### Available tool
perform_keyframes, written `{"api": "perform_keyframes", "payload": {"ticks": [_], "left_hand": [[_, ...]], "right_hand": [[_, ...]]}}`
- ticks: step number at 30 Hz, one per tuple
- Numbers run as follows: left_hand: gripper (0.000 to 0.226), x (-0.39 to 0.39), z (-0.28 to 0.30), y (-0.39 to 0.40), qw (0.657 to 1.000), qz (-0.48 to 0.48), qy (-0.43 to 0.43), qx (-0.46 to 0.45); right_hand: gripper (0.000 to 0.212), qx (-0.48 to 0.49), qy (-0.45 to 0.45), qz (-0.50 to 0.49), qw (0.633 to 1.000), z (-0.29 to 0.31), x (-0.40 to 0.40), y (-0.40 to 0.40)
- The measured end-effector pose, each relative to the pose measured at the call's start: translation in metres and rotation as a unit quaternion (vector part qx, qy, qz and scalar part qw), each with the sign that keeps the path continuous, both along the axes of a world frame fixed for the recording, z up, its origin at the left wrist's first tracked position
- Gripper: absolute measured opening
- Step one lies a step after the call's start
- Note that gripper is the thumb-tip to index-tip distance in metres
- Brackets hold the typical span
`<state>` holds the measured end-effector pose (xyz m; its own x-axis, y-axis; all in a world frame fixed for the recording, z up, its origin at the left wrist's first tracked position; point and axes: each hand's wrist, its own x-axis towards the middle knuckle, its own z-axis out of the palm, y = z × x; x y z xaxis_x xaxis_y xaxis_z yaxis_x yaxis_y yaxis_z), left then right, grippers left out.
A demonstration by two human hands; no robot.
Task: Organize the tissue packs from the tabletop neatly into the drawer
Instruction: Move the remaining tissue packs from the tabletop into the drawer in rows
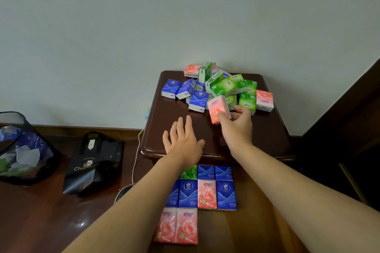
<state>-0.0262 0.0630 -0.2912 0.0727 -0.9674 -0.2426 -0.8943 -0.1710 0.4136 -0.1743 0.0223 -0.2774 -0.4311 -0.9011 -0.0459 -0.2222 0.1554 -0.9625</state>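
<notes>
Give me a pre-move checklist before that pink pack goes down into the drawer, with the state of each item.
1. Grip: right hand pinches the pink pack, lifted off the tabletop: ok.
2. Left hand free, fingers straight, flat on the tabletop: ok.
3. Drawer open below, with bare floor beside the two front pink packs: ok.
4. Rows already laid are flat and aligned: ok.
5. Back row under the tabletop edge: cannot tell.
6. Tabletop pile finished: not ok, many packs remain.

Green pack (189,172) half hidden by forearm.
</notes>
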Motion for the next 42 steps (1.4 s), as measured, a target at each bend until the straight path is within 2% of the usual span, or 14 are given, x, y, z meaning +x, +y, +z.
{"api": "perform_keyframes", "payload": {"ticks": [3,6,8,10,14,20,26,32,35,37,42], "left_hand": [[0.099,-0.005,0.005,-0.011,0.998,0.027,0.03,-0.052],[0.093,-0.013,0.002,-0.019,0.985,0.048,0.034,-0.163],[0.085,-0.02,-0.002,-0.024,0.976,0.04,0.005,-0.215],[0.077,-0.024,-0.006,-0.031,0.967,0.03,-0.027,-0.25],[0.064,-0.031,-0.008,-0.047,0.965,0.049,-0.054,-0.253],[0.034,-0.032,-0.009,-0.044,0.949,0.079,-0.018,-0.305],[0.046,-0.032,-0.004,-0.043,0.949,0.148,-0.031,-0.275],[0.06,-0.027,0.0,-0.021,0.939,0.113,0.127,-0.298],[0.07,-0.025,0.0,0.005,0.949,0.09,0.146,-0.263],[0.071,-0.025,0.001,0.022,0.955,0.078,0.161,-0.237],[0.061,-0.018,0.01,0.061,0.948,0.088,0.233,-0.199]], "right_hand": [[0.044,-0.039,0.081,0.075,0.993,-0.005,-0.042,0.013],[0.035,-0.058,0.163,0.125,0.977,-0.009,-0.071,0.016],[0.031,-0.06,0.18,0.136,0.972,-0.01,-0.075,0.014],[0.032,-0.061,0.176,0.142,0.972,-0.011,-0.073,0.012],[0.051,-0.046,0.152,0.141,0.977,-0.01,-0.072,0.006],[0.04,-0.049,0.065,0.13,0.988,-0.018,-0.076,-0.004],[0.035,-0.058,-0.019,0.132,0.989,-0.015,-0.074,-0.003],[0.031,-0.06,0.01,0.146,0.987,-0.009,-0.07,0.0],[0.023,-0.051,0.041,0.135,0.989,-0.007,-0.067,0.002],[0.033,-0.045,0.045,0.124,0.99,-0.002,-0.065,0.007],[0.029,0.011,-0.056,0.14,0.988,0.028,-0.061,0.026]]}}
